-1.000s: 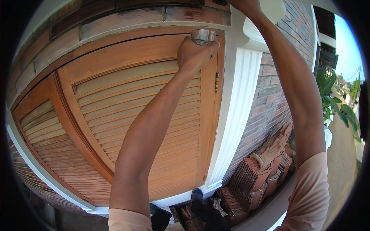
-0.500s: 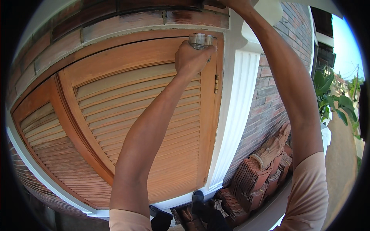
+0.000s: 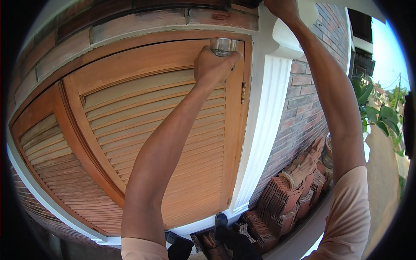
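Note:
My left hand [image 3: 212, 63] is closed round a short, shiny, clear-looking cup [image 3: 223, 47], held up in front of the top corner of a wooden louvred shutter [image 3: 160, 125]. What the cup contains cannot be made out. At the top edge of the view, my right hand [image 3: 281, 9] reaches up beside the white column's top. Its fingers look curled and are partly cut off by the picture edge. A dark shape [image 3: 249, 3] lies just left of them; whether I hold it is unclear. Dark, glossy patches mark the brick band [image 3: 223, 17] over the shutter.
A white fluted column [image 3: 271, 104] stands right of the shutter, next to a brick wall [image 3: 299, 99]. Stacked clay roof tiles [image 3: 281, 199] lie low on the right, by my feet [image 3: 221, 219]. A leafy plant [image 3: 379, 115] and a road [image 3: 385, 173] appear farther right.
My right hand has come down and slightly right, so more of it shows. The left hand with the cup has shifted slightly left. A wet-looking dark patch on the brick looks smaller.

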Motion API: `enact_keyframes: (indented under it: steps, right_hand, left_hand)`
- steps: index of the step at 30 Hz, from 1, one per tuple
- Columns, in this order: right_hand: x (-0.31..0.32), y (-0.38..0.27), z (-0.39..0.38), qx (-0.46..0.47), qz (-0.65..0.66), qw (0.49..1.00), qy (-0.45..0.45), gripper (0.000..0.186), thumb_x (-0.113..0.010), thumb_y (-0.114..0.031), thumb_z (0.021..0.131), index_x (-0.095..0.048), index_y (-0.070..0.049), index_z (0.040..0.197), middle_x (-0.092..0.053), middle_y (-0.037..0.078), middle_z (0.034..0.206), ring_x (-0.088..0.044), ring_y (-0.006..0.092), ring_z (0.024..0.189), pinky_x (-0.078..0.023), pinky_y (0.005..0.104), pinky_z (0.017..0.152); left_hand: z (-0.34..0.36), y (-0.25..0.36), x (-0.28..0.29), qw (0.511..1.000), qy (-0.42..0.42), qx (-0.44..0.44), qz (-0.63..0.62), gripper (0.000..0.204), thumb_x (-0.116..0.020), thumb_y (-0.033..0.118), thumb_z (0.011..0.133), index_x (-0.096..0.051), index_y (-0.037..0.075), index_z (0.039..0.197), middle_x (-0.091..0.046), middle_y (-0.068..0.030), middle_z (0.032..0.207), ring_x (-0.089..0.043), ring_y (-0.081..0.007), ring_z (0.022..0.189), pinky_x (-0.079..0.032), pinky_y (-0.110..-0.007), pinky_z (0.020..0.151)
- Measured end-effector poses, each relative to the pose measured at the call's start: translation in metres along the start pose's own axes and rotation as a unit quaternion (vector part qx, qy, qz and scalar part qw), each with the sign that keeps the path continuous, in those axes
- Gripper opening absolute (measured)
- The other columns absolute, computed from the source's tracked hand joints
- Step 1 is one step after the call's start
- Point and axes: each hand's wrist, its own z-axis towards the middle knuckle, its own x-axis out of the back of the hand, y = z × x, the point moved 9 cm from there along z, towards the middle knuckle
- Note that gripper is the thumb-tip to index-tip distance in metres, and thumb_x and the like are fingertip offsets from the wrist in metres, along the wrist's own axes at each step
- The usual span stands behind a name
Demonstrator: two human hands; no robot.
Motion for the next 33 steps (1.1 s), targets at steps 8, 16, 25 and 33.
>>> enact_keyframes:
  steps: [8,16,25,33]
  right_hand:
    - [-0.007,0.013,-0.003,-0.117,0.055,0.990,-0.062,0.021,-0.062,-0.017,0.083,-0.072,0.001,0.078,-0.071,0.024,0.083,-0.071,0.0397,0.078,-0.056,0.0470,0.073]
    - [-0.022,0.022,-0.010,-0.188,0.139,0.963,-0.132,0.020,-0.061,-0.016,0.084,-0.071,0.001,0.081,-0.071,0.026,0.084,-0.069,0.0446,0.081,-0.056,0.0504,0.076]
    - [-0.006,-0.034,0.009,-0.050,0.071,0.996,-0.035,0.023,-0.061,-0.019,0.087,-0.072,0.001,0.084,-0.070,0.028,0.083,-0.070,0.0444,0.081,-0.056,0.0510,0.075]
    - [-0.004,-0.019,-0.009,-0.096,-0.002,0.995,-0.037,0.025,-0.060,-0.019,0.087,-0.074,0.001,0.081,-0.071,0.026,0.083,-0.069,0.0432,0.078,-0.056,0.0495,0.078]
  left_hand:
    - [-0.003,-0.004,0.000,1.000,0.000,0.014,0.021,0.050,-0.083,0.042,0.074,-0.069,0.002,0.099,-0.076,-0.0109,0.086,-0.074,-0.0223,0.083,-0.057,-0.035,0.081]
    - [-0.005,-0.003,0.005,1.000,0.003,0.010,0.013,0.049,-0.083,0.042,0.075,-0.069,0.002,0.099,-0.075,-0.0095,0.085,-0.073,-0.0216,0.082,-0.056,-0.035,0.082]
    - [-0.009,0.002,0.005,1.000,-0.004,0.006,0.015,0.046,-0.082,0.042,0.075,-0.071,0.003,0.096,-0.075,-0.0094,0.084,-0.073,-0.0218,0.082,-0.056,-0.035,0.080]
    - [-0.010,-0.003,0.011,1.000,0.007,0.010,0.021,0.043,-0.080,0.041,0.076,-0.072,0.003,0.094,-0.075,-0.0095,0.083,-0.073,-0.0219,0.079,-0.056,-0.035,0.079]
